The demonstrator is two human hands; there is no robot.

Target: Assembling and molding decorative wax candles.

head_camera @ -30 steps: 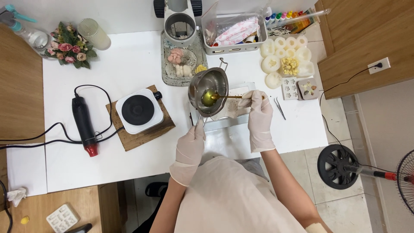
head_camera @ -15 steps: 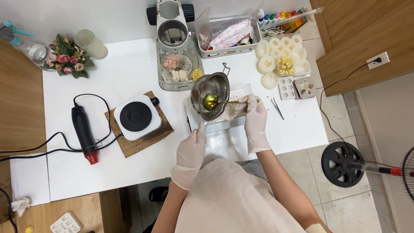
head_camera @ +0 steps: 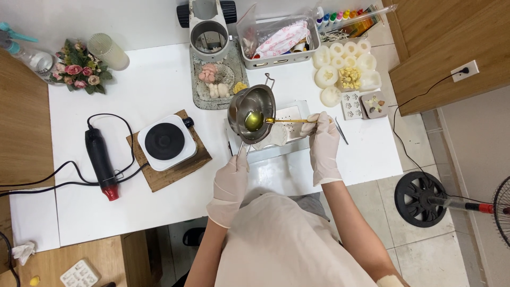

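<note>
gold spoon [head_camera: 289,120] in metal melting pot [head_camera: 253,112]

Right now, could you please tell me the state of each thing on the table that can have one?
Metal pot: lifted by its handle, holding yellow liquid.
Left hand: gloved, gripping the pot handle.
Right hand: gloved, holding a gold spoon with its bowl in the pot.
Hot plate: bare, on a wooden board.
Heat gun: lying flat, corded.

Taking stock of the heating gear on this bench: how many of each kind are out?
Metal melting pot, held by the left hand: 1
Electric hot plate: 1
Black heat gun: 1
Total: 3
</note>
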